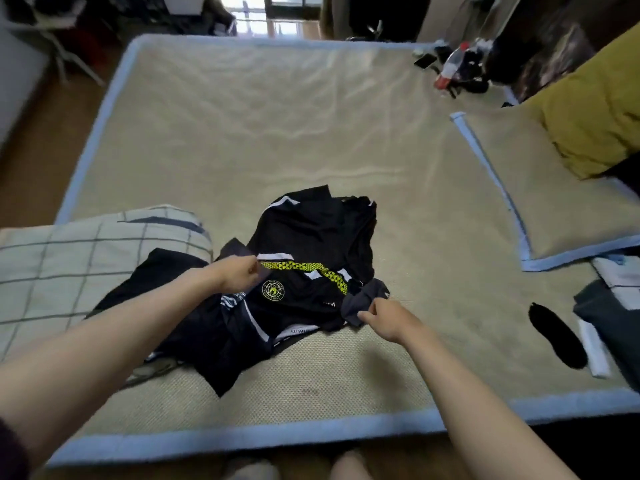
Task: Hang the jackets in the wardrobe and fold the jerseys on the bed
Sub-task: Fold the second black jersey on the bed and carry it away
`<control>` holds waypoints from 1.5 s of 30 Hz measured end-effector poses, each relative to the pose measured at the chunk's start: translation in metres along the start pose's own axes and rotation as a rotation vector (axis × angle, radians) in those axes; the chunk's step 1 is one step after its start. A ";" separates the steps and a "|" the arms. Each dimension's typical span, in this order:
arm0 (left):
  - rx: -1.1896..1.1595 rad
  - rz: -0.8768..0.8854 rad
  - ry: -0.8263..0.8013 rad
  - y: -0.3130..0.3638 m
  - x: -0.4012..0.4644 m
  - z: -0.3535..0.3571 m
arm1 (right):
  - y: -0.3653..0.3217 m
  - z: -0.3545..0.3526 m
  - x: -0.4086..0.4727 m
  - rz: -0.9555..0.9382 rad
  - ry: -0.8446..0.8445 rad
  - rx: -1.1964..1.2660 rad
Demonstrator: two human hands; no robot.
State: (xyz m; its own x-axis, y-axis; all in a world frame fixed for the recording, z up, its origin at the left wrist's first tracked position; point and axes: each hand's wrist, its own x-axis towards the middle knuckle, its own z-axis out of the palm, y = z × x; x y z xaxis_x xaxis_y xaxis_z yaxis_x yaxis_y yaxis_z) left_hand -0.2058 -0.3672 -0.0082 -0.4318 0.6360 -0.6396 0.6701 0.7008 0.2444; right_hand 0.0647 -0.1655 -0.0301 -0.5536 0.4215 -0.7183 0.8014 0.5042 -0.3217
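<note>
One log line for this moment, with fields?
stage: jersey folding | left hand: pinches grey sleeve | right hand: pinches other sleeve | black jersey with yellow stripe: crumpled on bed

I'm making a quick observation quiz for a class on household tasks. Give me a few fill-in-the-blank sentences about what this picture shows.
1. The black jersey lies crumpled on the ____.
2. Across the jersey's chest runs a patterned stripe coloured ____.
3. The left hand and the right hand each pinch a ____ piece of fabric at the jersey's sides.
4. Left of the jersey lies a ____ pillow.

Missing words: bed; yellow; grey; checked
</note>
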 end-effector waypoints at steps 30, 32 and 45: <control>-1.240 -0.536 0.719 -0.014 0.062 0.165 | -0.101 0.089 0.154 -0.525 -0.141 -0.182; -1.207 -0.304 0.732 -0.004 0.044 0.106 | -0.137 0.038 0.123 -0.647 -0.025 -0.054; -0.875 0.466 0.558 0.078 -0.115 -0.233 | -0.240 -0.224 -0.072 -0.907 -0.010 0.397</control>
State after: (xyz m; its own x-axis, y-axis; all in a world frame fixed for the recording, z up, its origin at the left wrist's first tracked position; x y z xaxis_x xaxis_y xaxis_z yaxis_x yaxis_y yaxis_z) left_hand -0.2447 -0.3101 0.2544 -0.6064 0.7951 0.0075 0.2791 0.2041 0.9383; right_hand -0.1379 -0.1482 0.2367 -0.9948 -0.0066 -0.1018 0.0934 0.3434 -0.9345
